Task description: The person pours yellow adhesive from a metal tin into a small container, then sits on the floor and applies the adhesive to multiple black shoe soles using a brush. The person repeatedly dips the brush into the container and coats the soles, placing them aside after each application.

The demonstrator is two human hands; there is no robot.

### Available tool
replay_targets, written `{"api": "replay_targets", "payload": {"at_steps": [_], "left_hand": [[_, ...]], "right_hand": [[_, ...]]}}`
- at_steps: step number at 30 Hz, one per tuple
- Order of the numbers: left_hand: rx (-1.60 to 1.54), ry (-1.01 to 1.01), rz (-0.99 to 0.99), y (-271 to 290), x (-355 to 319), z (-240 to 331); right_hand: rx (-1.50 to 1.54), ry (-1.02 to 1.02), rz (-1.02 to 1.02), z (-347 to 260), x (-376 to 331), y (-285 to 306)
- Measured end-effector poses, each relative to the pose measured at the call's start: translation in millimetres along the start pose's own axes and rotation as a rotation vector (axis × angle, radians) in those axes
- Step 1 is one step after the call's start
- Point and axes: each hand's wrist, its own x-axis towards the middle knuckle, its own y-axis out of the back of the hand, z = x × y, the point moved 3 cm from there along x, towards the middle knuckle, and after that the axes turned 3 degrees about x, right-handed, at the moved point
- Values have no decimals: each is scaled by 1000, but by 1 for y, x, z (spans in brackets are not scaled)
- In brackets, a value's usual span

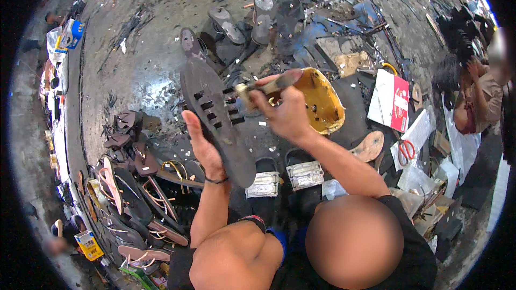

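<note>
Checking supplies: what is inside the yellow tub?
Inside the yellow tub is amber-brown material with a few dark specks; its depth cannot be told. The right hand and the tool it holds cover part of the tub's left side, hiding what is there.

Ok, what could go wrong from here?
The right hand is close to the open yellow tub, so an elbow or knuckle bump might spill its amber contents. The dark sole is held by the left hand, so it could shift if the tool pushes hard.
</note>
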Motion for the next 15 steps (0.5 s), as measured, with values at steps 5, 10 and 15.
{"api": "replay_targets", "payload": {"at_steps": [5,10,15], "left_hand": [[-4,123,-65,-13,-12,2],[-524,512,-314,-17,5,-6],[-282,212,-65,-19,6,-9]], "right_hand": [[239,28,-112,-47,35,-8],[270,268,-447,-71,-34,-10],[380,-199,-157,-53,17,-2]]}}
